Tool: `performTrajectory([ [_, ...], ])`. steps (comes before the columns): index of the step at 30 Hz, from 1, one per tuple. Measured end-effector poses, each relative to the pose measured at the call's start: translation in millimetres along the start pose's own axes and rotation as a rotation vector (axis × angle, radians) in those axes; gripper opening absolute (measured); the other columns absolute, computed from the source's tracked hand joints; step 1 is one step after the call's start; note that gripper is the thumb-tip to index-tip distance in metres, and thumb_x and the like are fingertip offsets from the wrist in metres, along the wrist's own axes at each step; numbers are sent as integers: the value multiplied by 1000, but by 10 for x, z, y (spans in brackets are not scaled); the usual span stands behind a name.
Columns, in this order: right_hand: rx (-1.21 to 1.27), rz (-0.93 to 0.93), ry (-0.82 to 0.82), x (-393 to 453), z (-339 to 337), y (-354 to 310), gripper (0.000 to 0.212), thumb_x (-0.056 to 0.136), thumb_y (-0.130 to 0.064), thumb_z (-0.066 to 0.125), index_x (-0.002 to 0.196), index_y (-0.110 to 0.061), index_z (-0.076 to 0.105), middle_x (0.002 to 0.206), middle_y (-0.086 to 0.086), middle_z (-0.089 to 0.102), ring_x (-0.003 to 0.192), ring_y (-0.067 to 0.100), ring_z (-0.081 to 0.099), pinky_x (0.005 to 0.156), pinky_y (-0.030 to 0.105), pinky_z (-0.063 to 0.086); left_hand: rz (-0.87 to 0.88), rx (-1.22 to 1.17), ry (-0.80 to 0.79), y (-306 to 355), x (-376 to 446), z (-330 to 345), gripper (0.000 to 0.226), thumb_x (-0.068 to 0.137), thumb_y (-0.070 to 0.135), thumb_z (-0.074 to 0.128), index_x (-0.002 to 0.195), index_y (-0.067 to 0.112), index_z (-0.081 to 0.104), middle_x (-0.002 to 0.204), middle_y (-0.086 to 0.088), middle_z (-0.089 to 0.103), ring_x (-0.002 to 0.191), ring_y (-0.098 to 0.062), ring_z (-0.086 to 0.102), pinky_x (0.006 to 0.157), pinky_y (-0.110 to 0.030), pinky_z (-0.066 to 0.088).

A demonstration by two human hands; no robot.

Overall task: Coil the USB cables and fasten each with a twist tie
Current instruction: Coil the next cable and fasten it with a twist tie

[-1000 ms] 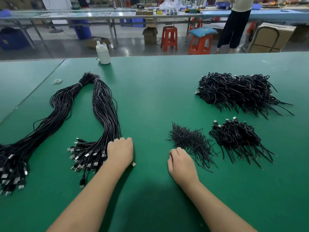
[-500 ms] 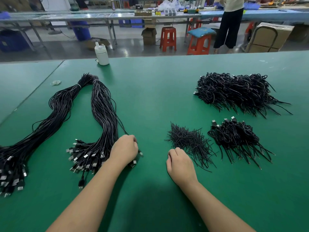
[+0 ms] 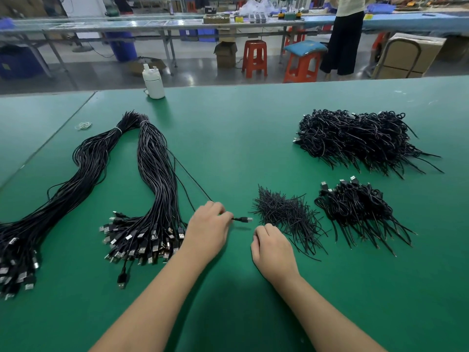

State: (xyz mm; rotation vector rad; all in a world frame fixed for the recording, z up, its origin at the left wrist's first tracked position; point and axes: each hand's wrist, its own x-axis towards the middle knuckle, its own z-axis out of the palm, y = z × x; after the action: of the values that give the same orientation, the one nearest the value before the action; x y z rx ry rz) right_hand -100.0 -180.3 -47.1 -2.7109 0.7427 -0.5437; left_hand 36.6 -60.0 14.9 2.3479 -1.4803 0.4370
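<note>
Green table (image 3: 241, 148), factory floor behind. Left hand (image 3: 206, 231) pinches one cable (image 3: 239, 219) at frame centre; right hand (image 3: 271, 247), fingers loosely curled, holds nothing, beside ties (image 3: 286, 214).

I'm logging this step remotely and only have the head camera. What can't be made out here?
- Left hand, head view: fingertips hidden under its own back, so the grip on the pulled cable is unseen.
- Right hand: fingers curled under; whether it holds a twist tie cannot be told.
- Far-left cable bundle: cut off by the left edge.
- Coiled cables: ties too small to confirm.
</note>
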Motion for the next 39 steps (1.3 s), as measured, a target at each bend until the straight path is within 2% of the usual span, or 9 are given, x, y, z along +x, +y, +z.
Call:
performTrajectory([
  [6,192,-127,1,-32,-91,-1,29,83,-22,51,111,-13,56,102,-4,55,89,13,54,72,27,48,-352,-560,-162,501,-100,106,11,96,31,54,87,26,59,68,8,63,64,-10,56,62,-29,46],
  [8,249,-144,-34,-36,-125,17,36,81,-25,50,116,-15,55,111,-6,56,100,12,54,79,27,49,-491,-683,-119,544,-79,147,18,95,28,58,77,30,57,63,14,62,58,-1,55,54,-13,38],
  [11,256,-185,-41,-59,-145,12,34,85,-30,53,116,-16,57,105,-7,59,96,13,55,76,29,49,-588,-764,-76,544,-67,176,25,93,26,63,69,33,57,61,18,60,57,3,52,55,-8,36],
  [14,205,-215,6,-75,-131,-15,31,93,-32,49,112,-10,61,90,-3,60,80,17,58,64,32,49,-626,-838,-56,533,-83,204,21,90,30,68,71,37,62,86,13,59,75,2,54,67,-6,36],
  [17,187,-211,68,-73,-122,-22,19,98,-20,50,103,-9,64,82,0,58,68,20,57,57,35,48,-625,-916,-70,534,-113,225,17,91,31,69,76,37,65,105,8,56,103,-4,55,80,-2,34],
  [23,234,-229,54,-86,-130,-31,27,100,-22,39,92,-8,60,78,2,53,58,25,51,50,41,46,-497,-972,-187,529,-140,215,26,102,23,49,105,42,66,116,19,57,118,7,47,103,-17,34],
  [27,230,-237,33,-86,-142,-38,16,98,-12,49,101,-5,63,79,3,57,59,25,54,50,38,46,-468,-921,-278,512,-168,215,27,105,32,41,118,46,60,112,32,55,118,4,49,97,-12,33],
  [33,211,-249,70,-65,-168,-66,9,95,-11,57,85,-10,59,71,-1,50,50,19,45,43,33,40,-450,-834,-302,471,-164,229,41,105,40,31,132,31,60,126,12,61,121,1,50,101,-17,33],
  [39,173,-241,89,-69,-182,-73,15,93,-14,59,78,-12,55,69,-2,49,49,17,42,43,27,33,-446,-860,-207,446,-66,183,44,103,42,27,134,33,56,133,13,58,125,4,47,108,-23,34],
])
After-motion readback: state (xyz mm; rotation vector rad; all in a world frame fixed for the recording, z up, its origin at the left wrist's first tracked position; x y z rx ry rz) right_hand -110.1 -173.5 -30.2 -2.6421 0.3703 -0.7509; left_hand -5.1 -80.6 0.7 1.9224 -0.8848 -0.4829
